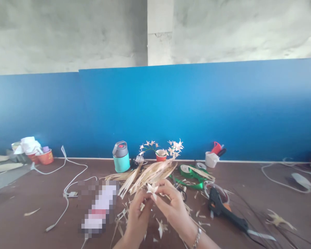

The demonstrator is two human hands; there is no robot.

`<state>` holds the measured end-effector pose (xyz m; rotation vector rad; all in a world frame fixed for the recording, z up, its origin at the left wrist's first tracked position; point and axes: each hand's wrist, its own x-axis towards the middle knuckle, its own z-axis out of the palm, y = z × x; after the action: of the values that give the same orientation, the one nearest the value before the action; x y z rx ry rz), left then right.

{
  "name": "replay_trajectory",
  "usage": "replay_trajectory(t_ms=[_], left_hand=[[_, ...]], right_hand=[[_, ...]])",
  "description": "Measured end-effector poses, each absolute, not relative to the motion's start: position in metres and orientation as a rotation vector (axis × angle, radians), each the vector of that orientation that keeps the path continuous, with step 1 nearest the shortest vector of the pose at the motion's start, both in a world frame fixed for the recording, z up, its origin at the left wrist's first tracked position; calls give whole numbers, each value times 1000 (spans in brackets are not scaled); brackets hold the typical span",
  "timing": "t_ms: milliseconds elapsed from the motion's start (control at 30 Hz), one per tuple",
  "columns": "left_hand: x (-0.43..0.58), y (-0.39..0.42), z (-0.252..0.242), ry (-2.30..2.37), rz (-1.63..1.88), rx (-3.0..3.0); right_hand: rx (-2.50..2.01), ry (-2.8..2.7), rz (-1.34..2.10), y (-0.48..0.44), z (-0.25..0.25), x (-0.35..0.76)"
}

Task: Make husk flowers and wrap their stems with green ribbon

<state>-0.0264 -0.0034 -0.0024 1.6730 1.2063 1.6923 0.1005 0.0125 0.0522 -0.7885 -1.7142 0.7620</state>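
Between my two hands is a small cream flower point(152, 188) with pointed petals, apparently made of dried husk. My left hand point(139, 212) pinches it from the left side, low on the bloom. From the right, the thumb and fingers of my right hand point(173, 204) close on its petals. The fingers hide the flower's base. A second pale flower point(161, 227) lies on the table below my hands, among husk scraps. Just beyond them a heap of dried husk strips point(152, 173) is spread out.
A red cup point(161, 155) with flower sprays stands behind the husks, beside a teal flask point(121, 157). Green ribbon point(194, 181) and a black glue gun point(225, 209) lie to the right. White cables point(67, 186) and a pixelated object point(101, 209) are at left. A blue partition point(155, 110) borders the table.
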Motion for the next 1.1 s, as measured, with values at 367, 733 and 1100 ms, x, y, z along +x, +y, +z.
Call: replay_trajectory(t_ms=[367, 733, 1100], left_hand=[[-24, -3, -2, 1212, 1681, 1649], [-22, -7, 2, 1118, 1708, 1686], [-21, -5, 3, 1153, 1673, 1575]], right_hand=[[-849, -1751, 697, 14, 44, 103], [-830, -1739, 631, 14, 43, 101], [-858, -1747, 642, 17, 35, 103]])
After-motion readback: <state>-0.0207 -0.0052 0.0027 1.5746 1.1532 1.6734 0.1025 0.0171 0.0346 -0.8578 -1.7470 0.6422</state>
